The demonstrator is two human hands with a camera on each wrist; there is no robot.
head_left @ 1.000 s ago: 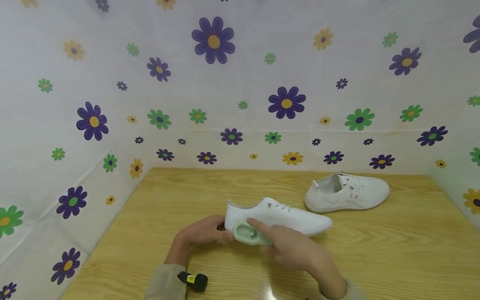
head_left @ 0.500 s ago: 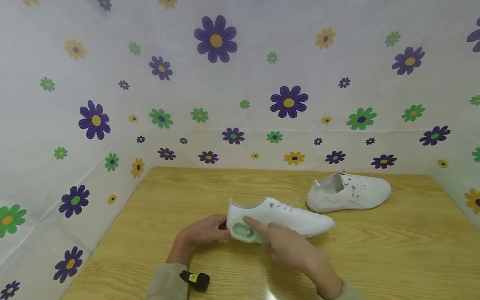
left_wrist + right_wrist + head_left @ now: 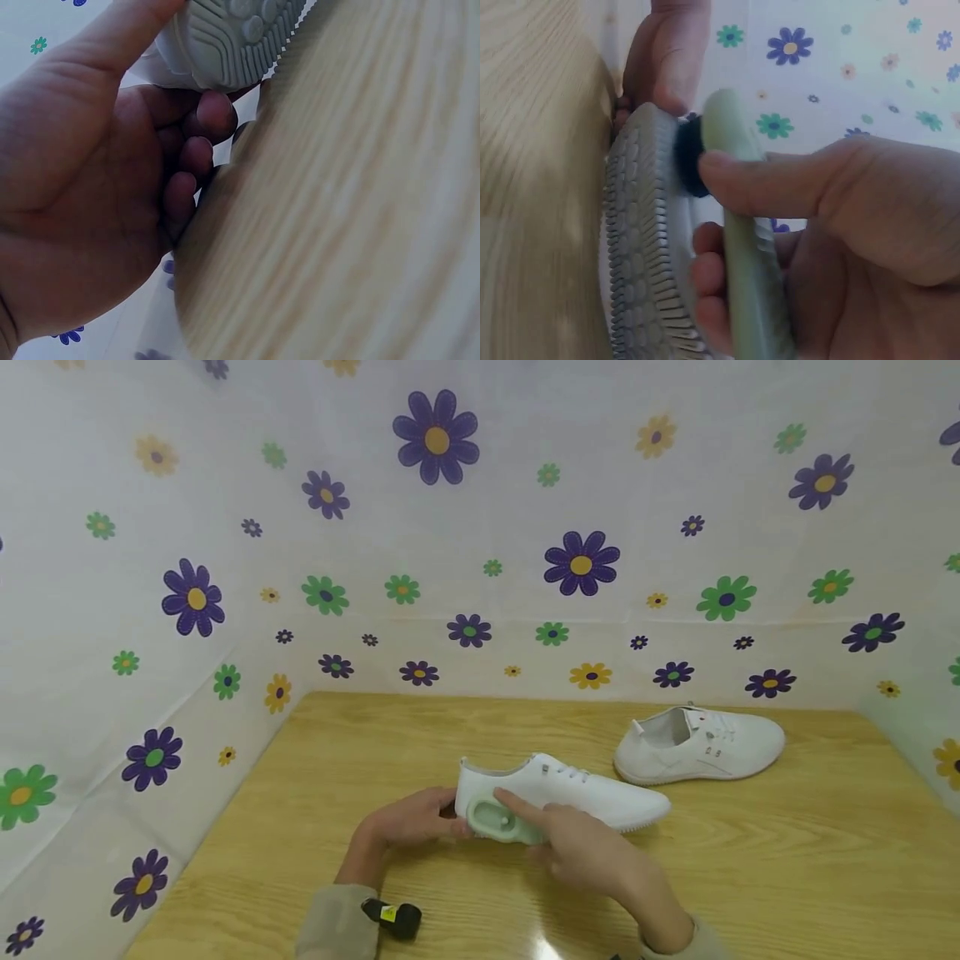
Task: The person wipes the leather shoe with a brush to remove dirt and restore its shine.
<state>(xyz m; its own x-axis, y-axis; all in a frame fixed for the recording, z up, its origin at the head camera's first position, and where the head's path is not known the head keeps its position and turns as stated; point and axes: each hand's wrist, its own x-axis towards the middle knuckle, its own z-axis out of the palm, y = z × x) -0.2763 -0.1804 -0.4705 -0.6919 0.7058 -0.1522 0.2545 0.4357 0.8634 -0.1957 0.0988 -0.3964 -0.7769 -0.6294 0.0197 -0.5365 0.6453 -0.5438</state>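
A white lace-up shoe (image 3: 607,797) is held tilted low over the table, toe to the right and its side toward me. My left hand (image 3: 412,820) grips it at the heel; the left wrist view shows thumb and curled fingers around the ridged sole (image 3: 232,45). In my right hand (image 3: 588,853) is a pale green brush (image 3: 491,820), index finger laid along its back. Seen from the right wrist, my thumb pinches the brush handle (image 3: 754,292), and its dark bristles (image 3: 690,159) touch the shoe's side just above the sole near the heel.
The matching white shoe (image 3: 723,752) stands upright at the back right of the wooden table (image 3: 352,735). A flower-printed cloth (image 3: 510,510) walls the table at the back and sides. A black device (image 3: 397,920) sits at my left wrist.
The brush has slid left toward the heel, then slightly back right and up along the shoe's side. My left hand keeps its grip. The view has shifted a little.
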